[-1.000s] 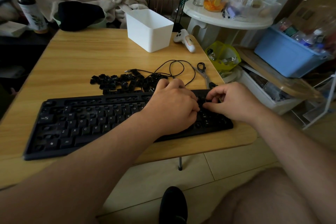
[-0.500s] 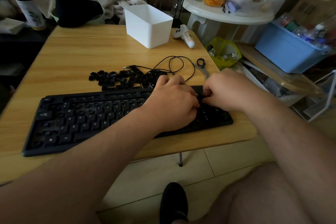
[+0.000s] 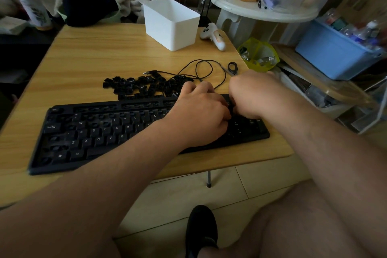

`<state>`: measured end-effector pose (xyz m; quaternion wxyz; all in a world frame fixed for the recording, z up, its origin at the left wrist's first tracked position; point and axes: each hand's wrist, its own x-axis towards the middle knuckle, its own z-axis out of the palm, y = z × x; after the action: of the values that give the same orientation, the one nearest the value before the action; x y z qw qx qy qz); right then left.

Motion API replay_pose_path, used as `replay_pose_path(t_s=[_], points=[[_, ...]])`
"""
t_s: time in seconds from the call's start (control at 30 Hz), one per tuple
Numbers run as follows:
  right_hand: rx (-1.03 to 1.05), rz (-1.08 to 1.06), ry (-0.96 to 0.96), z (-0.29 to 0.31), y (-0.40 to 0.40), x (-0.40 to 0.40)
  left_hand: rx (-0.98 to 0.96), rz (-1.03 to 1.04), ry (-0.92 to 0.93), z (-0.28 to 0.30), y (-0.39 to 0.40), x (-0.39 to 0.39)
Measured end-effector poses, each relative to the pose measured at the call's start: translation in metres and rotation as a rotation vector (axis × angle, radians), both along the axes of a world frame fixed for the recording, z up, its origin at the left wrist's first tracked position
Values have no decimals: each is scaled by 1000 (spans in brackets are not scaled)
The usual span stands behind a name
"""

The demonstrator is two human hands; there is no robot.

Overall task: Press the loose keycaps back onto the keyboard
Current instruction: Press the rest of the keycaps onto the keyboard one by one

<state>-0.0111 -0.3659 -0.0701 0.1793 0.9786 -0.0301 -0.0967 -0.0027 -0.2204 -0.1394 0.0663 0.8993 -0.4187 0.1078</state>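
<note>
The black keyboard (image 3: 100,132) lies along the table's near edge, with several empty key sockets. A pile of loose black keycaps (image 3: 142,88) sits just behind it. My left hand (image 3: 199,117) rests on the keyboard's right part, fingers curled down, and its fingertips are hidden. My right hand (image 3: 253,94) is knuckles-up right beside it. Its curled fingers bear down on a small dark keycap (image 3: 230,108) where the two hands meet, above the number pad. The keys under both hands are hidden.
A white bin (image 3: 171,25) and a white controller (image 3: 213,35) stand at the table's (image 3: 104,52) back right. A black cable (image 3: 201,69) and scissors (image 3: 232,68) lie behind my hands. A blue crate (image 3: 335,56) and a round white side table (image 3: 266,10) stand to the right.
My right hand has rolled forward over the spot, knuckles now up, and hides the keycap it pinched openly before. My left hand has stayed in place.
</note>
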Motion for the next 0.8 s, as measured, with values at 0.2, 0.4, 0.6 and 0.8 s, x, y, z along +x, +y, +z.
replay_pose_path(t_s=[0.2,0.4,0.6,0.8], points=[[-34,-10,20,0,7,1,20,2,5,1,0,0],[-54,67,-30,-2,9,-4,47,3,12,3,0,-1],[-75,179,-44,-4,-2,-14,58,1,12,3,0,-2],[-32,267,-36,-7,-3,-9,51,-5,59,5,3,-2]])
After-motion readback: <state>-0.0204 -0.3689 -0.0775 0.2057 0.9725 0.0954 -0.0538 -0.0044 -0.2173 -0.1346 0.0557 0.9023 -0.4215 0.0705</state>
